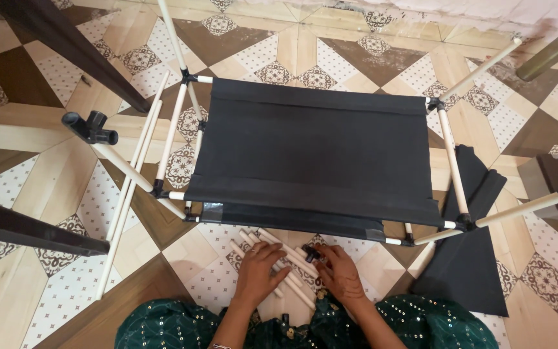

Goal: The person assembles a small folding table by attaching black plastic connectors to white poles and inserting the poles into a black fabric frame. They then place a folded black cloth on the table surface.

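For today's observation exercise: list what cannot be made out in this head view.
- Small black piece: mostly covered by the right hand.
- Short white rods: partly under the left hand.
- Floor beneath the black fabric shelf: hidden.
- Dark bars: cut off at the left edge.

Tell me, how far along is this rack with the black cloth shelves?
Done, it seems: one black fabric shelf stretched on white rods with black corner joints, and a second layer just under it. In hand: both hands rest on a heap of short white rods; the left hand lies flat, the right hand touches a small black connector. Left: those loose rods, long rods on the floor, and folded black fabric beside the frame.
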